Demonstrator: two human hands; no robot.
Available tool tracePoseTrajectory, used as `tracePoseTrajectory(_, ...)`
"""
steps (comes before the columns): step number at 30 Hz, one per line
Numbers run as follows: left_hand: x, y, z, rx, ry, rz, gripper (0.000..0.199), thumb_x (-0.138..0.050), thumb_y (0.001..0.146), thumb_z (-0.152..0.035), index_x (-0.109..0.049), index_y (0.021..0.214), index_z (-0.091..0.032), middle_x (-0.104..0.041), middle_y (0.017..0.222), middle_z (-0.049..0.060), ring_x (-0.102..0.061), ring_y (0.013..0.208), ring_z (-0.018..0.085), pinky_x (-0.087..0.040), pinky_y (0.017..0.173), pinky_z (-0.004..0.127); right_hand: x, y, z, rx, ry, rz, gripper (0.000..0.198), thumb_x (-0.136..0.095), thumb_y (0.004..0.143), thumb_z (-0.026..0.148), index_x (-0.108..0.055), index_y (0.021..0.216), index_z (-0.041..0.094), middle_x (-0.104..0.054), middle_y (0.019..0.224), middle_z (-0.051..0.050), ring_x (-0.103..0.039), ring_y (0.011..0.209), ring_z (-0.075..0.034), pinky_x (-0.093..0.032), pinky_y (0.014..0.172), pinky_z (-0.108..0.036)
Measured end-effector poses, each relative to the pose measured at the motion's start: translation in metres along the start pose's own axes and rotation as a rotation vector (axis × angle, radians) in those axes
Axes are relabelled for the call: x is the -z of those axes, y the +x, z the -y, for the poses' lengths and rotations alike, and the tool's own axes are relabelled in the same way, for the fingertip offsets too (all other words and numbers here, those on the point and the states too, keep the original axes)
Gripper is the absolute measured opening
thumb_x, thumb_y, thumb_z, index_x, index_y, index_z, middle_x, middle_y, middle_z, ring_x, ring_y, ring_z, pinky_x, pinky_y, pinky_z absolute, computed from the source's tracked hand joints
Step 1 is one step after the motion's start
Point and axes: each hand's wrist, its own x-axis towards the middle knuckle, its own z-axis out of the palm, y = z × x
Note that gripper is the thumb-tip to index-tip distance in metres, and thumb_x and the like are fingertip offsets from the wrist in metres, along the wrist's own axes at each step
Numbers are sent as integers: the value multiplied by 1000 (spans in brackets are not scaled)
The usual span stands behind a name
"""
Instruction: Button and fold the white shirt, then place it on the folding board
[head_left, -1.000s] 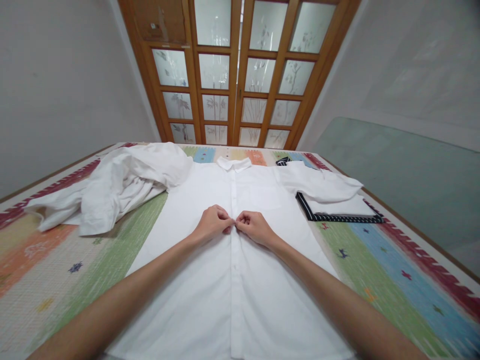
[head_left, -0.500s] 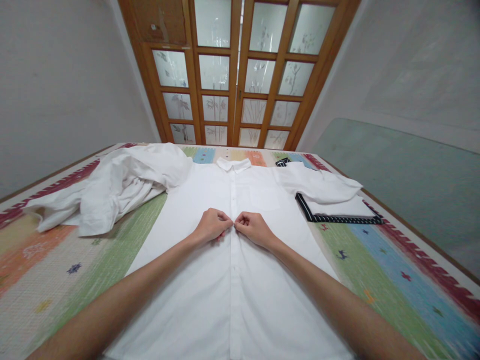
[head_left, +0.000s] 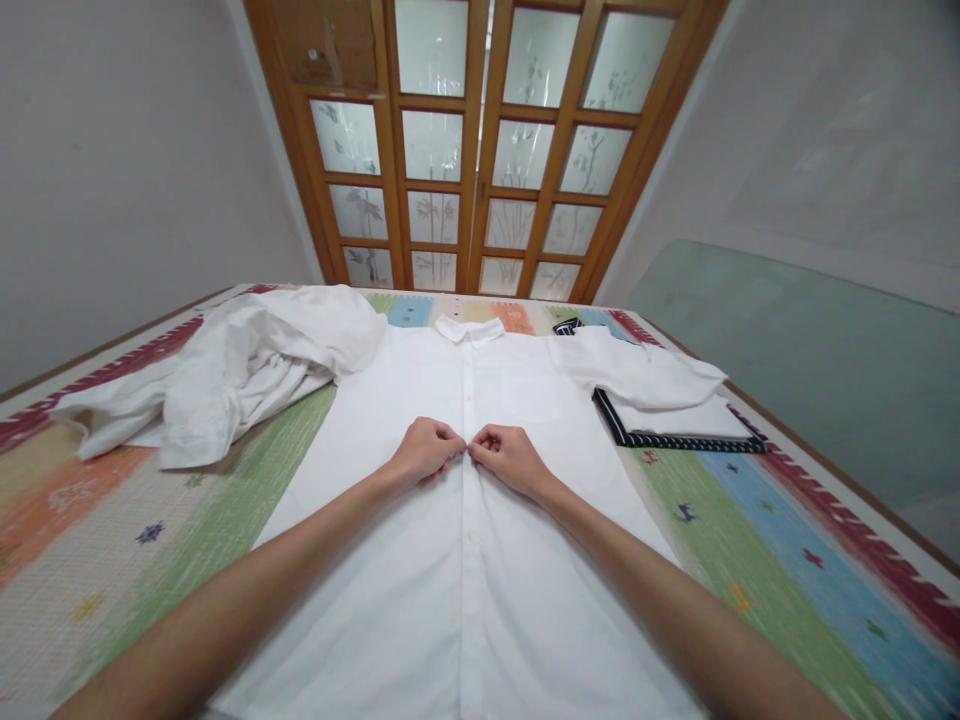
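Observation:
A white collared shirt (head_left: 420, 380) lies spread flat, front side up, with its collar at the far end. Its button placket runs down the middle. My left hand (head_left: 429, 448) pinches the placket from the left, about midway down the shirt. From the right, my right hand (head_left: 510, 455) pinches the same spot, its fingertips touching or almost touching those of the left. The fingers hide the button or buttonhole there. Small buttons show above and below the hands.
Crumpled white cloth (head_left: 255, 360) lies at the left. Beneath the shirt's right sleeve is a folded white cloth with black patterned trim (head_left: 682, 440). A colourful striped cover (head_left: 750, 540) lies underneath. Behind stand wooden doors with glass panes (head_left: 480, 200); a pale green panel (head_left: 810, 350) leans at right.
The camera view has shifted very slightly. Both hands stay pinched at the same place on the placket.

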Motion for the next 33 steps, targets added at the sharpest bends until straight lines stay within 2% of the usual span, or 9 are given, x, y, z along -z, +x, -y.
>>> tracePoseTrajectory(4,0,0,2,-40,-4,29,12,-63,75,-23,-62,67,-14,-49,39,-7,-38,28,6,-23,31,17,-1,0,-1,30,-55,21,7,-61,75,15,-65,70,18,-67,61,2,-58,57,-12,-41,58,-21)
tracePoseTrajectory(9,-1,1,6,-162,30,-42,2,-64,71,-16,-63,70,-15,-54,47,-7,-41,33,5,-27,33,17,-5,0,-3,64,-137,-5,8,-60,75,12,-61,70,19,-65,61,2,-57,57,-12,-40,58,-22)
tracePoseTrajectory(14,-1,3,5,-268,118,-99,7,-64,68,-12,-64,61,-14,-66,74,1,-53,50,6,-35,40,16,-7,0,-4,80,-170,-19,10,-59,75,11,-59,69,19,-63,60,3,-56,57,-11,-38,58,-22)
tracePoseTrajectory(18,0,3,7,-336,177,-105,12,-65,68,-14,-65,56,-14,-66,90,4,-56,59,7,-38,44,15,-6,0,-3,71,-182,-12,9,-59,75,12,-59,69,19,-63,60,3,-55,57,-11,-37,58,-22)
tracePoseTrajectory(24,1,3,11,-339,113,-55,12,-63,71,-16,-64,60,-13,-64,94,3,-46,43,2,-34,36,17,-6,-1,-2,73,-192,-20,10,-59,75,12,-58,68,19,-62,60,3,-55,57,-11,-37,58,-22)
tracePoseTrajectory(31,2,1,9,-335,47,-19,9,-63,71,-14,-60,62,-13,-63,92,3,-45,37,0,-33,31,16,-6,-1,-3,76,-197,-27,9,-58,74,12,-57,68,19,-61,60,3,-53,56,-11,-35,57,-22)
tracePoseTrajectory(33,3,0,8,-319,49,-13,8,-63,71,-14,-59,64,-13,-63,86,2,-44,35,0,-31,29,15,-5,-1,-3,70,-195,-38,10,-58,74,12,-57,67,19,-61,59,3,-52,56,-11,-35,56,-21)
